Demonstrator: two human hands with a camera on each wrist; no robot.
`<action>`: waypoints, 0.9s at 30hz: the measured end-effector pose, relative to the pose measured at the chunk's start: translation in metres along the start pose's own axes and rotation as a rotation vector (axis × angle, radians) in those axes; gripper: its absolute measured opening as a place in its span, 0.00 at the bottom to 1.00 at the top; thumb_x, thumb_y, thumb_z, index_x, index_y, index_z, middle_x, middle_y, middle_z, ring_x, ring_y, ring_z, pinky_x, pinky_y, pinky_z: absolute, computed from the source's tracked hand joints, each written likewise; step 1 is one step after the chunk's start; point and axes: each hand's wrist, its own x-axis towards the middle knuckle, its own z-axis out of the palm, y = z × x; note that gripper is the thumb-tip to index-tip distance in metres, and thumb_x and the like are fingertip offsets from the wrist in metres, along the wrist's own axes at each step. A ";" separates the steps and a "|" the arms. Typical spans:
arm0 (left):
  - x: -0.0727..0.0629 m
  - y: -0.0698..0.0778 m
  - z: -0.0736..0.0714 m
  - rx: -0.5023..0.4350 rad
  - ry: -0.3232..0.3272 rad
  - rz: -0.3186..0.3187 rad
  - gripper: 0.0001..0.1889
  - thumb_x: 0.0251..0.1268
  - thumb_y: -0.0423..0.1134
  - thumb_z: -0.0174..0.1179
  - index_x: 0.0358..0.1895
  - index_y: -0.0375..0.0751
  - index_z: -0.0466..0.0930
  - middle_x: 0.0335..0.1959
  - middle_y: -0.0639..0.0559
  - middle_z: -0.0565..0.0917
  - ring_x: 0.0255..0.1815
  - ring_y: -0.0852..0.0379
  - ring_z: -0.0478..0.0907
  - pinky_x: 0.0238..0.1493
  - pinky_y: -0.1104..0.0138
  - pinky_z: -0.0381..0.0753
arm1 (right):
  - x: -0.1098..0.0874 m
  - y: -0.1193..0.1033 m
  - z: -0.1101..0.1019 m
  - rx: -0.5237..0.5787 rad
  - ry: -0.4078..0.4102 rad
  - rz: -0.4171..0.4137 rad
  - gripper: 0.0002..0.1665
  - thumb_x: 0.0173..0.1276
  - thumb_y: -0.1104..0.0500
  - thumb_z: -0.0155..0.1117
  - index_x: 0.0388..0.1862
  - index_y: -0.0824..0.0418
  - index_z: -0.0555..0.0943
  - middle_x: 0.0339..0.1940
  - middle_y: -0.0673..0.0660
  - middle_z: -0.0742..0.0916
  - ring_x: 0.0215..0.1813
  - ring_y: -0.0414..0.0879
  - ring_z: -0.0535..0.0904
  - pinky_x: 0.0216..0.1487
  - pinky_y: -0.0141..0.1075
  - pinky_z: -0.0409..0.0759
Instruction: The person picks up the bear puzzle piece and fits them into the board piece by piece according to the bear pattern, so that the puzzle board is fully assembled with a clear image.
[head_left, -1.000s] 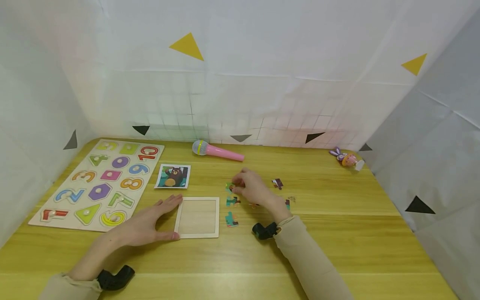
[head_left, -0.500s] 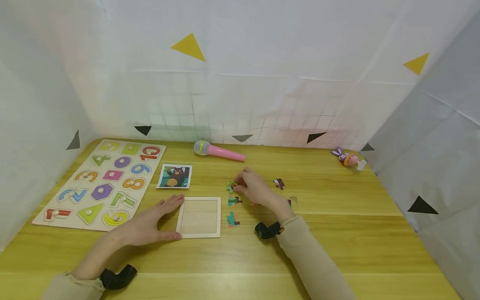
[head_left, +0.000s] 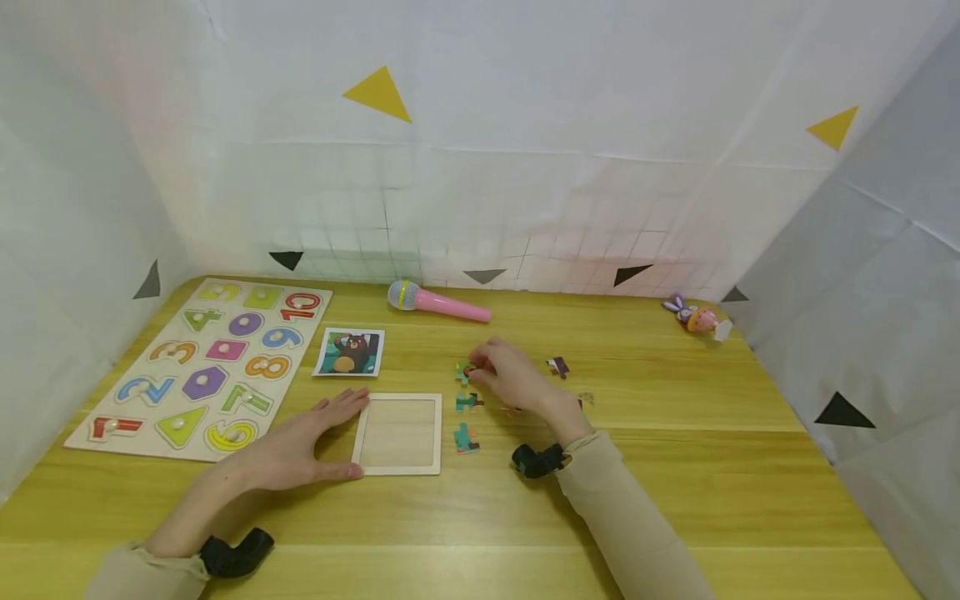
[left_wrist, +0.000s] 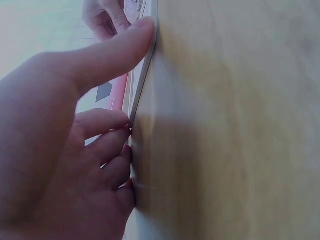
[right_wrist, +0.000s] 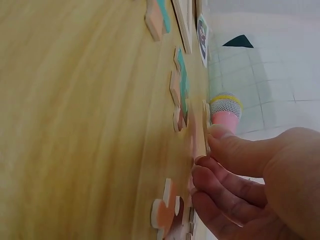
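My left hand (head_left: 288, 446) lies beside a square wooden puzzle frame (head_left: 437, 437). Its fingertips touch the frame's far left corner and its thumb the near left corner. The thumb and fingers also meet the frame's edge in the left wrist view. To the right, my right hand (head_left: 517, 379) pinches a green-and-brown jigsaw piece (head_left: 462, 375) at the table surface; its thumb is on the piece in the right wrist view. Closer to me lie a teal-and-brown piece (head_left: 467, 402) and a teal piece (head_left: 464, 439). Other pieces are partly hidden under the right hand.
A bear picture card (head_left: 349, 352) lies behind the frame. At left is a number-and-shape peg board (head_left: 225, 367). A pink toy microphone (head_left: 442, 305) lies at the back, a rabbit figure (head_left: 697, 318) at the far right. One loose jigsaw piece (head_left: 558, 367) lies right of the right hand.
The head view shifts very slightly between the oldest frame and the later ones. Both hands stay almost still, the left at the frame and the right on the same jigsaw piece.
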 end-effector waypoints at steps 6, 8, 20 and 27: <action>-0.001 0.000 0.000 0.006 -0.009 -0.017 0.52 0.57 0.66 0.66 0.80 0.48 0.54 0.82 0.45 0.52 0.81 0.39 0.48 0.77 0.42 0.48 | -0.001 -0.002 0.000 -0.018 0.005 -0.024 0.16 0.75 0.60 0.60 0.56 0.67 0.82 0.46 0.57 0.82 0.47 0.48 0.80 0.51 0.40 0.81; -0.001 0.001 0.000 0.006 -0.010 -0.018 0.52 0.57 0.66 0.66 0.80 0.48 0.54 0.82 0.45 0.52 0.81 0.38 0.48 0.77 0.41 0.48 | -0.002 -0.004 0.000 -0.016 0.010 -0.027 0.16 0.75 0.60 0.60 0.56 0.66 0.81 0.46 0.57 0.82 0.47 0.48 0.79 0.51 0.40 0.81; -0.001 0.000 -0.001 0.036 0.002 0.002 0.52 0.58 0.66 0.66 0.80 0.47 0.54 0.81 0.44 0.53 0.81 0.39 0.48 0.77 0.42 0.49 | -0.003 -0.022 0.006 0.025 0.051 -0.108 0.15 0.77 0.58 0.58 0.54 0.67 0.81 0.46 0.57 0.81 0.48 0.48 0.78 0.51 0.41 0.80; 0.000 0.000 0.000 0.028 -0.004 0.004 0.51 0.58 0.64 0.66 0.80 0.46 0.54 0.82 0.45 0.53 0.81 0.40 0.48 0.78 0.43 0.48 | -0.002 -0.038 0.012 0.037 0.038 -0.172 0.15 0.76 0.58 0.59 0.53 0.68 0.81 0.45 0.57 0.81 0.47 0.47 0.78 0.50 0.39 0.80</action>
